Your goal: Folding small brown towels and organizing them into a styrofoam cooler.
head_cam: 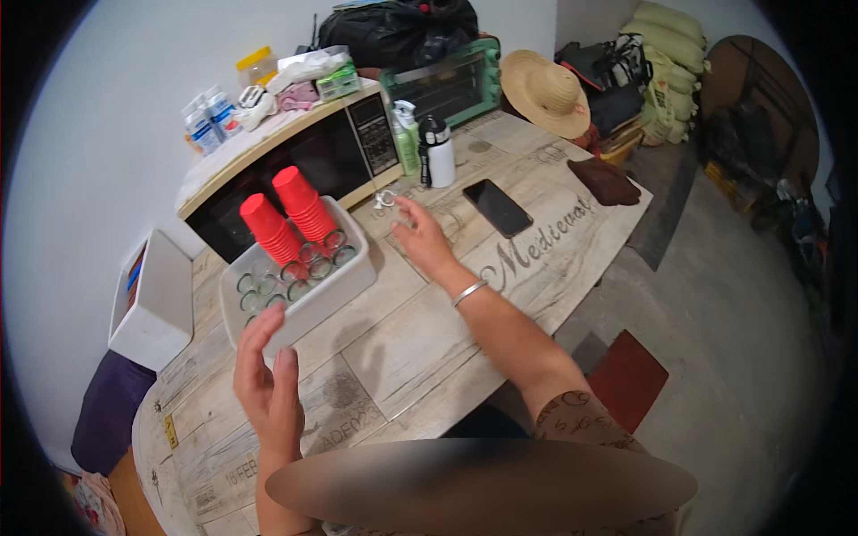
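My left hand (268, 382) is raised at the near side of a white plastic tub (335, 298), thumb and fingers apart and nothing between them. Inside the tub are several clear glass cups (298, 289), rims up, and two tall stacks of red cups (310, 208). My right hand (423, 241), with a silver bangle (469, 293) at the wrist, reaches over the table to the right of the tub. Its fingers are spread, and the fingertips are close to a small white looped object (385, 199); whether they touch it is unclear.
On the wood-patterned table (415, 348) lie a smartphone (498, 208) and a brown cloth (604, 182). A white bottle (441, 161) and a green spray bottle (406, 144) stand by the microwave (288, 181). Behind is a green toaster oven (446, 87); a white bin (154, 301) stands left.
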The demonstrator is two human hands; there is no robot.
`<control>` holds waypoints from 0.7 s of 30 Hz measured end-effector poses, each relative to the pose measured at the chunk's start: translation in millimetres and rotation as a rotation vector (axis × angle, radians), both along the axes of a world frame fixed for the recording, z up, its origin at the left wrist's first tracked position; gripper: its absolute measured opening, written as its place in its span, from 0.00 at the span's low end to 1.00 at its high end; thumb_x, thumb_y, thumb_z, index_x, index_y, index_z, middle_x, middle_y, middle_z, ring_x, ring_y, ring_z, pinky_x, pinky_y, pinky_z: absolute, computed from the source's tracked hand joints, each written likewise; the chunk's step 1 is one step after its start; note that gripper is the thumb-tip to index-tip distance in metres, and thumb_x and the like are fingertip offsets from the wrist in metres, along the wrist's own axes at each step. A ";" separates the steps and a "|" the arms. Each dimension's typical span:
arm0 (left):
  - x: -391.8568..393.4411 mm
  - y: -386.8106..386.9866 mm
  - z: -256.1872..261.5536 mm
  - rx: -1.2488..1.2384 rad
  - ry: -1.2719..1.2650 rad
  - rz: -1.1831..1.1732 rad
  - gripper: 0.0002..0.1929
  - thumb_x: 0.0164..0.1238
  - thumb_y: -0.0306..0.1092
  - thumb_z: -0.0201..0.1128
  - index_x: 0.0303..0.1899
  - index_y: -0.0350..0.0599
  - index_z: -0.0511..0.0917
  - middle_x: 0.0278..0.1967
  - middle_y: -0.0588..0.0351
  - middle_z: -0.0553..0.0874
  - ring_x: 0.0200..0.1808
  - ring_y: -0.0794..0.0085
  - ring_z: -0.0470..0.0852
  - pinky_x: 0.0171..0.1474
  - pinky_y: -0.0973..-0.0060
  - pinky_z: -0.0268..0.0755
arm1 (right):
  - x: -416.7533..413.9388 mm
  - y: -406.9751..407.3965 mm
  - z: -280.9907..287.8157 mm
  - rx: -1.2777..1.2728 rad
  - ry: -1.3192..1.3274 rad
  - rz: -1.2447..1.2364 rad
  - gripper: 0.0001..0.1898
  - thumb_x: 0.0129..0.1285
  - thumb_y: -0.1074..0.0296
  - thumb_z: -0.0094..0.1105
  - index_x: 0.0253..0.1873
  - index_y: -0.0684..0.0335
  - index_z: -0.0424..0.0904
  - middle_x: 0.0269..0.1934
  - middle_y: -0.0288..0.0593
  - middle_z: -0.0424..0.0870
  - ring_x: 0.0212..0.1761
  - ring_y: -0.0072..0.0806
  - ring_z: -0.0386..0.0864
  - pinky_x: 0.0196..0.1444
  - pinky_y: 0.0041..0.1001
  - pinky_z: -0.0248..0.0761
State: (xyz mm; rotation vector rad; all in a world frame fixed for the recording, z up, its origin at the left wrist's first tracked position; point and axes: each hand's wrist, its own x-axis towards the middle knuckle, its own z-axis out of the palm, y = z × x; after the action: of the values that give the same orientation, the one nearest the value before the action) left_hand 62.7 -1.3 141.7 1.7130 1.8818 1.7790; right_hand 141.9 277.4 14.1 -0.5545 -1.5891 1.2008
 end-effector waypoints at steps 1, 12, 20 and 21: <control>20.6 -2.8 19.0 0.038 -0.013 -0.087 0.15 0.64 0.34 0.54 0.48 0.35 0.75 0.51 0.44 0.78 0.55 0.59 0.73 0.64 0.61 0.57 | 19.6 9.8 5.4 -0.003 -0.010 -0.015 0.24 0.58 0.73 0.56 0.61 0.60 0.68 0.57 0.49 0.72 0.58 0.38 0.71 0.58 0.30 0.64; 83.0 -9.3 55.7 0.302 -0.234 -0.556 0.16 0.70 0.42 0.51 0.32 0.37 0.76 0.43 0.43 0.82 0.39 0.51 0.83 0.58 0.61 0.66 | 251.5 152.8 -15.5 0.243 -1.088 -0.959 0.29 0.56 0.59 0.58 0.65 0.51 0.64 0.68 0.48 0.56 0.70 0.43 0.54 0.62 0.53 0.55; 98.5 -4.7 40.9 0.322 -0.284 -0.465 0.17 0.70 0.43 0.50 0.33 0.36 0.76 0.44 0.42 0.82 0.40 0.51 0.83 0.57 0.62 0.66 | 301.9 159.8 -28.0 -0.040 -1.233 -0.891 0.27 0.62 0.54 0.54 0.65 0.50 0.64 0.66 0.41 0.63 0.68 0.40 0.59 0.63 0.49 0.55; 99.2 -5.6 40.8 0.321 -0.295 -0.467 0.17 0.70 0.43 0.50 0.34 0.36 0.76 0.44 0.42 0.82 0.40 0.51 0.83 0.57 0.63 0.67 | 300.1 157.3 -27.3 -0.037 -1.282 -0.917 0.27 0.62 0.54 0.54 0.66 0.49 0.64 0.67 0.39 0.62 0.69 0.39 0.57 0.63 0.49 0.55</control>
State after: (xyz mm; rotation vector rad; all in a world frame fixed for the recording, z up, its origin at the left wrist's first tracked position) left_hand 161.9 -6.9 182.5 1.6742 1.0224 2.0556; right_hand 442.0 434.6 -13.2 -2.0636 -1.8560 0.0532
